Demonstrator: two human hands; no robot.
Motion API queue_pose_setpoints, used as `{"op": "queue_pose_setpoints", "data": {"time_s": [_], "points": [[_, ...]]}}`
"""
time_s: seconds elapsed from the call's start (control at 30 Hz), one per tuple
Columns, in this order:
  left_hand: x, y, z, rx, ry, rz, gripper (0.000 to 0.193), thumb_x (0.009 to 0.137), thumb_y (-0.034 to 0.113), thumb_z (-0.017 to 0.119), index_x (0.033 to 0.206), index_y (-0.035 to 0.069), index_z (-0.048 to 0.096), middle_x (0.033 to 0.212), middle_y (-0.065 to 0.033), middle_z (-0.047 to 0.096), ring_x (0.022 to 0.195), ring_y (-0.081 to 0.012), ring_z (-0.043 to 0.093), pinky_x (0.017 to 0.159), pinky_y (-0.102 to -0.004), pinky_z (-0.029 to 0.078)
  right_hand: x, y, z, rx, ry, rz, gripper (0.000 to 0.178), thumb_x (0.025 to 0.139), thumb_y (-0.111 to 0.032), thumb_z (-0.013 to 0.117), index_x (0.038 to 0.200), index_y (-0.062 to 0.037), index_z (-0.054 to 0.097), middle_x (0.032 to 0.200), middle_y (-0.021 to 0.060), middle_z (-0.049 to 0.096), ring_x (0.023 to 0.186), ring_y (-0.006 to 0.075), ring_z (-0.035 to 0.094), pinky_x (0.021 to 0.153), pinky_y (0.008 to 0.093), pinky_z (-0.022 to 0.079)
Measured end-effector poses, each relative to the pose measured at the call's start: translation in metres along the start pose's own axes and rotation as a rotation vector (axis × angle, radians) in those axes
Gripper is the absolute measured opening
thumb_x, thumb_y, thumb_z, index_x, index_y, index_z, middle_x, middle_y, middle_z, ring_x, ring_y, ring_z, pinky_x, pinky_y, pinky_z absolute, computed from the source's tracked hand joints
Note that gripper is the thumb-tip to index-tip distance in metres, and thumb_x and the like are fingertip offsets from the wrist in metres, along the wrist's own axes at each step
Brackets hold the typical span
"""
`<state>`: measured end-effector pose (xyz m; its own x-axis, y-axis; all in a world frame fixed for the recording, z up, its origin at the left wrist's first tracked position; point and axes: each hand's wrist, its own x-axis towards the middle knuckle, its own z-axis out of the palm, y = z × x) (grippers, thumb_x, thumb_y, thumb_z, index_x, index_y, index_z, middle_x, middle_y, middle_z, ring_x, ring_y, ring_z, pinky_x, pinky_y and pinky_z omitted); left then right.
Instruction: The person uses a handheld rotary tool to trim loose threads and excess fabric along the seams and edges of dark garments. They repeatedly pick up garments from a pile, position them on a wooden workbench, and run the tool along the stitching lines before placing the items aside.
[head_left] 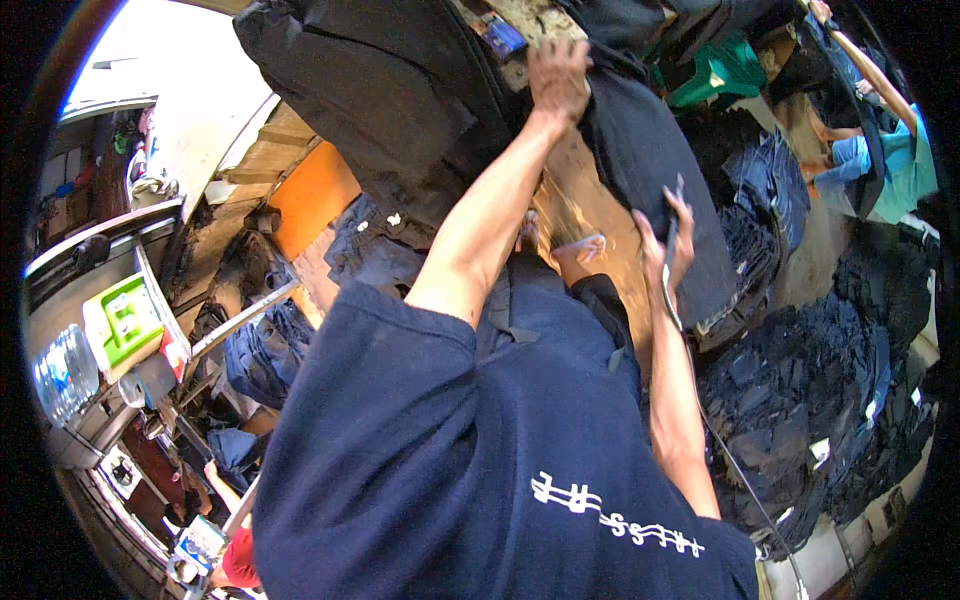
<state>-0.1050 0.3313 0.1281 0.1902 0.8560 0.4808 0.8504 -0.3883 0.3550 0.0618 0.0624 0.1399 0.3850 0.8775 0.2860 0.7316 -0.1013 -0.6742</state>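
My left hand (560, 82) reaches far forward with its fingers apart. It lies at the edge of dark cloth, beside a worn, pale board (535, 22); what is under the palm is hidden. A blue box-shaped item (503, 38) is just left of its fingers. Nearer to me, my right hand (672, 238) is closed around a slim tool with a pointed tip (680, 186). From it a thin cord (722, 440) runs back along my forearm. That hand is against a black garment leg (640, 150). Another large black garment (375, 100) spreads out at the left.
Heaped dark garments (800, 400) fill the right side. A green container (715, 72) stands at the far right, near a person in a turquoise top (905, 165). At left are an orange panel (315, 200), a lime-green tray (128, 318) and a clear water bottle (66, 375). Someone in red (240, 560) is lower left.
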Motion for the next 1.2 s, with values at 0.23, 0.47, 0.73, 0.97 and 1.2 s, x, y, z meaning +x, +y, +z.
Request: {"op": "queue_pose_setpoints", "data": {"time_s": [0.23, 0.47, 0.73, 0.97, 1.2], "points": [[-0.107, 0.112, 0.001, -0.608, -0.1, -0.043, 0.063, 0.097, 0.033, 0.074, 0.151, 0.006, 0.055, 0.16, -0.023, 0.052, 0.155, -0.0413, 0.041, 0.131, -0.0551, 0.027, 0.006, 0.011, -0.041, 0.015, 0.029, 0.072, 0.039, 0.099, -0.013, 0.082, 0.135, -0.0067, 0.07, 0.137, 0.0144, 0.074, 0.129, 0.0284, 0.068, 0.114, 0.0406, 0.05], [-0.105, 0.066, 0.041, -0.305, -0.13, 0.375, 0.083, 0.09, 0.075, 0.068, 0.152, 0.02, 0.065, 0.164, -0.0162, 0.054, 0.156, -0.0352, 0.046, 0.132, -0.0596, 0.024, -0.022, 0.05, -0.078, -0.04, -0.046, 0.059, 0.058, 0.088, -0.009, 0.091, 0.14, -0.0044, 0.066, 0.145, 0.0159, 0.07, 0.137, 0.0324, 0.063, 0.122, 0.0442, 0.043], [-0.066, 0.083, 0.007, -0.213, -0.056, 0.095, 0.067, 0.086, -0.004, 0.058, 0.152, 0.012, 0.062, 0.166, -0.0203, 0.049, 0.157, -0.0433, 0.04, 0.132, -0.056, 0.027, 0.047, 0.047, -0.032, 0.242, -0.137, -0.031, 0.057, 0.086, -0.014, 0.093, 0.136, -0.0092, 0.066, 0.135, 0.014, 0.073, 0.128, 0.029, 0.068, 0.113, 0.0402, 0.05], [-0.122, 0.131, 0.008, -0.161, -0.362, 0.298, 0.079, 0.09, 0.065, 0.076, 0.159, 0.032, 0.059, 0.173, -0.0033, 0.046, 0.164, -0.0304, 0.032, 0.135, -0.0586, 0.013, 0.027, 0.12, -0.075, 0.233, -0.143, -0.026, 0.054, 0.085, -0.018, 0.092, 0.133, -0.0106, 0.068, 0.138, 0.0154, 0.074, 0.139, 0.0366, 0.065, 0.129, 0.0578, 0.036], [-0.148, 0.154, 0.008, -0.269, -0.006, -0.13, 0.082, 0.086, 0.037, 0.093, 0.154, 0.013, 0.054, 0.174, -0.0233, 0.031, 0.161, -0.043, 0.028, 0.134, -0.0585, 0.021, 0.048, 0.121, -0.066, 0.259, -0.059, 0.137, 0.044, 0.087, -0.014, 0.09, 0.126, -0.0113, 0.071, 0.121, 0.0111, 0.08, 0.113, 0.0296, 0.078, 0.1, 0.0392, 0.059]]}}
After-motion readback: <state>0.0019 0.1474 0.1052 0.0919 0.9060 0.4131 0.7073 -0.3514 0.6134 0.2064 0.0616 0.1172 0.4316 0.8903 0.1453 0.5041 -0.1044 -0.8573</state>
